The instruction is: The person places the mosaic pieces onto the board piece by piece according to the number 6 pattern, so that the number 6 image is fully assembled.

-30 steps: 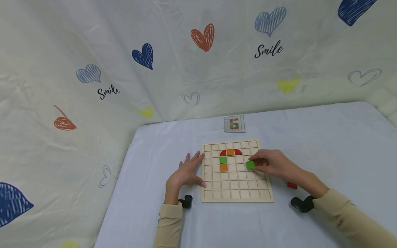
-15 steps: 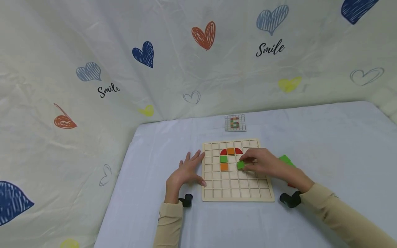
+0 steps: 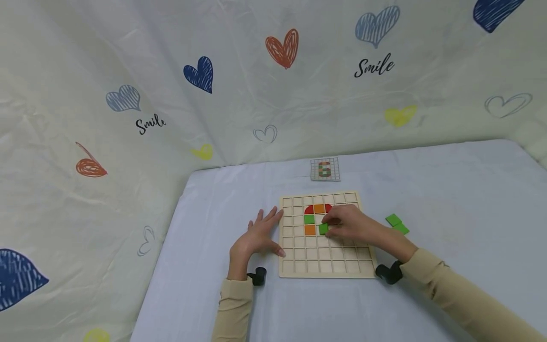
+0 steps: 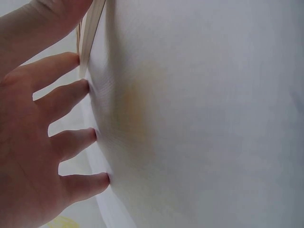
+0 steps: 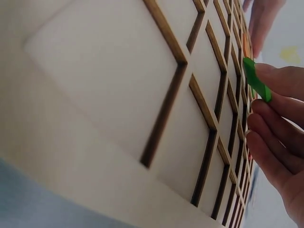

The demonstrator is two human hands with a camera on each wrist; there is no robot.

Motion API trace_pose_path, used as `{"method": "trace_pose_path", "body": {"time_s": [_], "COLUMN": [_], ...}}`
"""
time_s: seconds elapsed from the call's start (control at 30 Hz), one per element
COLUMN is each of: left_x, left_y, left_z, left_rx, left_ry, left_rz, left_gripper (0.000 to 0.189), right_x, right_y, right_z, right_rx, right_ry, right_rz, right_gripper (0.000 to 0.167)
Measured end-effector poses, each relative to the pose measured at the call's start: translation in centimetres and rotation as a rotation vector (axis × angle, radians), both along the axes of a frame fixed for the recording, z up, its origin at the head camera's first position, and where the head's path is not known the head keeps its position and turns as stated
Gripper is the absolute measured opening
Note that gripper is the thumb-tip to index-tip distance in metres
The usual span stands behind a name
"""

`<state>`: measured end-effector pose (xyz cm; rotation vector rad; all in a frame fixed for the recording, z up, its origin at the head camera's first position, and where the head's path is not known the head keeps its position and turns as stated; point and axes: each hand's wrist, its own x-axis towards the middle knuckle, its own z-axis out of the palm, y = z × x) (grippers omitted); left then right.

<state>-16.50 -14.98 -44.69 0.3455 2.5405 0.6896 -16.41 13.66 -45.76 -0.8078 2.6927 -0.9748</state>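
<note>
Pinching a green tile [image 3: 323, 229] in the right hand [image 3: 350, 223]; touching the wooden board [image 3: 325, 266] with the left hand [image 3: 257, 238], spread wide. Probably light, stiff; best held by opposite edges.

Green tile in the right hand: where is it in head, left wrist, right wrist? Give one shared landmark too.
Head: green tile a bit right of and below picture centre, at the right hand's fingertips.
Left wrist: not in it.
Right wrist: toward the right edge, above mid-height, pinched.
Shared landmark: wooden grid board; left wrist shows only its edge, top left.
</note>
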Motion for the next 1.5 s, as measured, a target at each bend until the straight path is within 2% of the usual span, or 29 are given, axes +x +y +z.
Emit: {"method": "trace_pose_path", "body": {"time_s": [0.3,0.63,0.87,1.3,1.5], "left_x": [0.1,0.0,0.1,0.1,0.1], "left_y": [0.1,0.1,0.1,-0.2,-0.2], "left_z": [0.1,-0.1,-0.1,-0.2,-0.4], "left_rx": [-0.001,-0.010,-0.004,0.006,0.011], "left_ry": [-0.003,-0.002,0.007,0.017,0.012], "left_rz": [-0.006,-0.007,-0.012,-0.007,-0.007], "left_gripper": [0.117,0.117,0.117,0.119,0.119], "right_x": [0.0,0.3,0.5,0.7,1.0], "right_y": [-0.6,-1.2,-1.0,0.4,1.0], "right_z": [-0.1,0.0,0.3,-0.1,0.2], "right_rx": [0.042,0.098,0.084,0.049,0.051], "right_ry": [0.052,0.046,0.040,0.111,0.120], "right_rz": [0.014,-0.014,-0.004,0.032,0.012], "right_gripper": [0.020,0.020,0.021,0.022,0.020]}}
